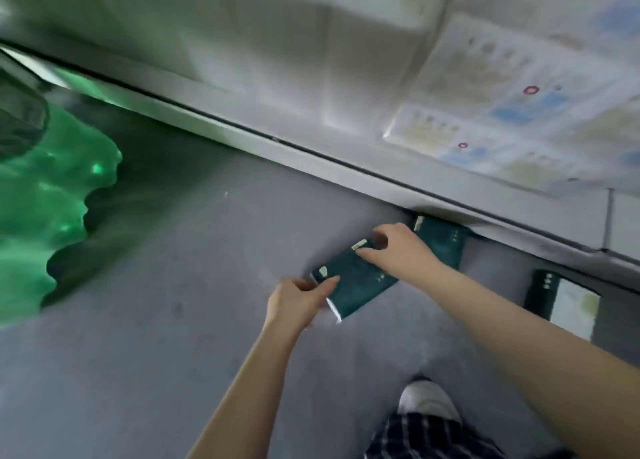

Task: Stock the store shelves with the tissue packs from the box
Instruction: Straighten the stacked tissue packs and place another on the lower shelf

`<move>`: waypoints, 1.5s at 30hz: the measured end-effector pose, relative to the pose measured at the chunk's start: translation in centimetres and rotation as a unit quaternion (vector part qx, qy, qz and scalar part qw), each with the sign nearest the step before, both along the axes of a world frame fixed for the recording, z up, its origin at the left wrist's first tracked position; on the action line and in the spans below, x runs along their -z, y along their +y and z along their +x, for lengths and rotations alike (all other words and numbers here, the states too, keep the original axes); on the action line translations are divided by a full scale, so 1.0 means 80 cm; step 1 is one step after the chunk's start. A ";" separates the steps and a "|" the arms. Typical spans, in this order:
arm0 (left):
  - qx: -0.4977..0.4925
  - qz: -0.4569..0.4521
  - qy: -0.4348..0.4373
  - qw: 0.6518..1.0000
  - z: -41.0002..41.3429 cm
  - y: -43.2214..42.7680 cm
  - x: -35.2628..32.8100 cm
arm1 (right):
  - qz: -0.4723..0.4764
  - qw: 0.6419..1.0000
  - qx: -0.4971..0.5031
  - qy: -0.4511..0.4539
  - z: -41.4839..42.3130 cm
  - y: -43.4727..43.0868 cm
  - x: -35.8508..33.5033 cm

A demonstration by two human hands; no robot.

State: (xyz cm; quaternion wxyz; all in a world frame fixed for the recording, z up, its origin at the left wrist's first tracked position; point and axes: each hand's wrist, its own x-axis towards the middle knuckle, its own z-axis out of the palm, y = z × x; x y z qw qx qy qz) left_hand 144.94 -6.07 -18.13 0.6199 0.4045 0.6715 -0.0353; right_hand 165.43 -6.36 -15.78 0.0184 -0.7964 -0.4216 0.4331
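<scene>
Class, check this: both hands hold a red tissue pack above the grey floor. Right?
Not red: the pack is dark green. The head view shows the left hand and right hand holding it above the grey floor.

We look down on a plain grey floor (156, 320), blurred and evenly lit. A pale grey shelf unit (242, 60) crosses the view on a slant above it, and crumpled green plastic (41, 216) at the left tints its base green.
</scene>
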 end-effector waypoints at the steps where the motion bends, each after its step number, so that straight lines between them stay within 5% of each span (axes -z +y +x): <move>1: -0.008 0.018 0.005 1.000 0.003 -0.005 0.009 | 0.021 1.000 0.007 -0.007 -0.001 0.001 0.010; 6: -0.054 0.070 0.026 0.996 0.011 -0.022 0.021 | 0.025 0.998 0.047 -0.018 -0.013 -0.012 0.017; 14: -0.107 0.062 -0.022 0.992 0.009 -0.024 0.013 | 0.022 0.980 0.129 0.150 -0.002 -0.038 0.003; 18: -0.196 -0.007 -0.140 0.971 0.000 -0.022 -0.014 | -0.028 0.923 0.242 0.299 0.013 -0.053 -0.021; 23: -0.196 -0.005 -0.188 0.962 -0.012 -0.021 -0.081 | -0.070 0.866 0.255 0.425 0.020 -0.059 -0.085; 34: -0.193 -0.105 -0.195 0.956 -0.049 -0.120 -0.442 | -0.082 0.849 0.298 0.428 -0.013 -0.155 -0.435; 39: -0.189 -0.080 -0.193 0.959 -0.096 -0.139 -0.686 | -0.058 0.848 0.289 0.440 -0.056 -0.182 -0.685; 45: -0.150 -0.013 -0.194 0.969 -0.155 -0.118 -0.897 | 0.005 0.862 0.236 0.449 -0.103 -0.180 -0.879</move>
